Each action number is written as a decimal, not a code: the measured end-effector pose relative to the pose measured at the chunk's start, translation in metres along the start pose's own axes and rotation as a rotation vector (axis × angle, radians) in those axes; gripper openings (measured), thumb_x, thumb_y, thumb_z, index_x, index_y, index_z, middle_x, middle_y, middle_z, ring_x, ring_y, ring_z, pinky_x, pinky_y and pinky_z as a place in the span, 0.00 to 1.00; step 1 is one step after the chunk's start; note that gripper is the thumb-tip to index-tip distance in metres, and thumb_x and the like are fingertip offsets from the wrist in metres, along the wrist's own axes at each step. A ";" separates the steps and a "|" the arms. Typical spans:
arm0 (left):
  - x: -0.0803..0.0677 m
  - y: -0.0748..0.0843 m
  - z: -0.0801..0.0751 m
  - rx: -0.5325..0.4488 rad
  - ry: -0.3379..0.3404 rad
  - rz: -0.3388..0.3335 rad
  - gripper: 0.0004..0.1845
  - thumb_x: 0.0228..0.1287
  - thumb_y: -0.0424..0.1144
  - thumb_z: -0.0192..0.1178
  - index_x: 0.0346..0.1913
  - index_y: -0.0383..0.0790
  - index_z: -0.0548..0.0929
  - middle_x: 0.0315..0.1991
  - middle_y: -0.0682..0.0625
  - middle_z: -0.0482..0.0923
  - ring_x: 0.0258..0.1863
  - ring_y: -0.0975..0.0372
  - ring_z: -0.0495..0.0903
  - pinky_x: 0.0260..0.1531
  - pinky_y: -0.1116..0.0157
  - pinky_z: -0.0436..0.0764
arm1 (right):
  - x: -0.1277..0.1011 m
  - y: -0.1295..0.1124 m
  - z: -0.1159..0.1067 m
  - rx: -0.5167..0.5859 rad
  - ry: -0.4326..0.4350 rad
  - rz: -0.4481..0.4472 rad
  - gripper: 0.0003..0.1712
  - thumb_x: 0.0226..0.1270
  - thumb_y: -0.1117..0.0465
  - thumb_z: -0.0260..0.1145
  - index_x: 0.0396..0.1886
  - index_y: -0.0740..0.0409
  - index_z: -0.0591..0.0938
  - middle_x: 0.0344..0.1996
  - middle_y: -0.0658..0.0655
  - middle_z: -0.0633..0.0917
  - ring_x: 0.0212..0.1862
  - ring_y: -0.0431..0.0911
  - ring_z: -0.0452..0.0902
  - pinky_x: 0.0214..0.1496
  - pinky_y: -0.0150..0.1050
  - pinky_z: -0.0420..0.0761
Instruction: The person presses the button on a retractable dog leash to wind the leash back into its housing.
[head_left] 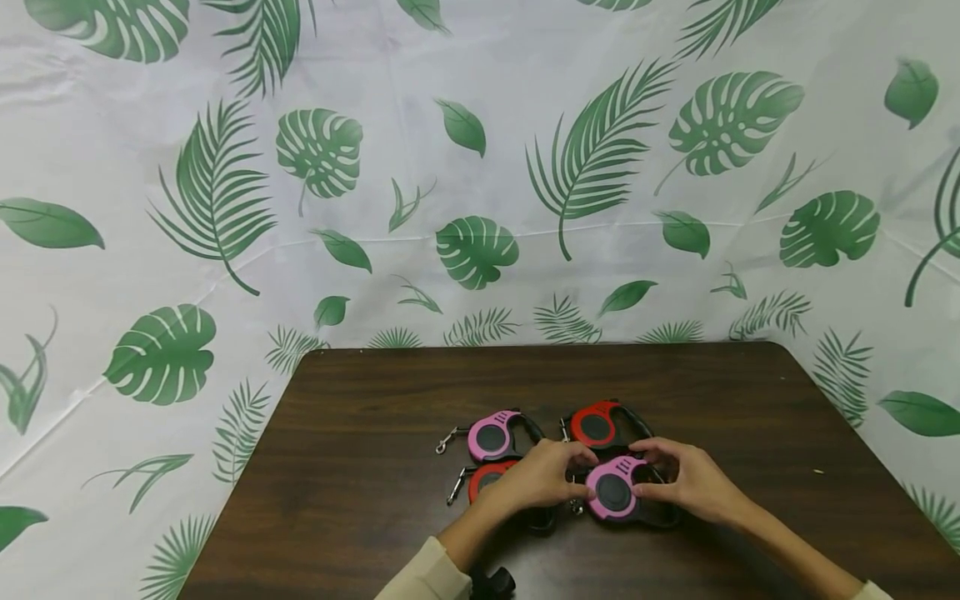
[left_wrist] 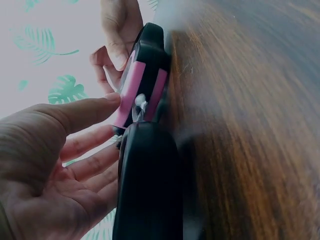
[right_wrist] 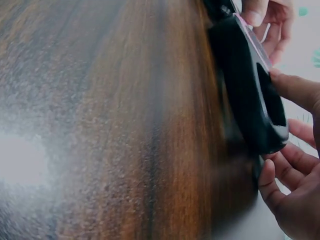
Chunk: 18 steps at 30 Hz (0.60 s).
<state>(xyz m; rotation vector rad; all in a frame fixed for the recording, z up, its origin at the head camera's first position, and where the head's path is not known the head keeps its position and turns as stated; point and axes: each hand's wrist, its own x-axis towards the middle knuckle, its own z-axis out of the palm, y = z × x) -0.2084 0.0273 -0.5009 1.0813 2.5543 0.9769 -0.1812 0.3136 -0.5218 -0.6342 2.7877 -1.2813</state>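
Observation:
Both hands are at a pink and black retractable dog leash (head_left: 612, 490) lying flat on the table. My left hand (head_left: 546, 477) holds its left side, the thumb on the pink casing and the fingers along the far edge. From the right, my right hand (head_left: 693, 483) grips the black handle loop between thumb and fingers. In the left wrist view, a metal clip (left_wrist: 140, 106) hangs at the leash's near end. A red retractable leash (head_left: 487, 476) lies partly hidden under my left forearm. Behind are a second pink leash (head_left: 491, 437) and a second red leash (head_left: 597, 427).
The dark brown wood-grain table (head_left: 360, 517) has rounded far corners. A white leaf-print cloth (head_left: 405, 167) hangs behind it. Close to the left sleeve is a small black object (head_left: 495, 582), partly out of frame. A tiny pale speck (head_left: 818, 472) lies at the right.

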 end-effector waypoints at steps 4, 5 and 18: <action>-0.001 0.001 0.000 -0.016 -0.018 0.003 0.20 0.64 0.39 0.78 0.57 0.40 0.87 0.47 0.52 0.91 0.45 0.73 0.85 0.47 0.78 0.80 | -0.001 0.002 0.003 -0.035 0.028 -0.020 0.31 0.56 0.51 0.86 0.57 0.55 0.86 0.39 0.46 0.87 0.40 0.37 0.82 0.39 0.34 0.83; -0.001 0.001 -0.001 -0.018 -0.019 0.005 0.20 0.64 0.39 0.78 0.56 0.40 0.87 0.47 0.52 0.91 0.45 0.73 0.86 0.47 0.78 0.80 | -0.001 0.002 0.004 -0.043 0.034 -0.032 0.30 0.56 0.51 0.86 0.56 0.56 0.86 0.39 0.46 0.87 0.39 0.36 0.81 0.39 0.34 0.83; -0.013 -0.003 -0.013 0.042 0.022 0.074 0.19 0.69 0.40 0.74 0.58 0.39 0.86 0.50 0.49 0.90 0.49 0.68 0.88 0.50 0.77 0.80 | -0.001 0.002 -0.007 -0.169 0.083 -0.148 0.27 0.58 0.53 0.85 0.53 0.58 0.87 0.39 0.46 0.88 0.36 0.35 0.80 0.36 0.35 0.83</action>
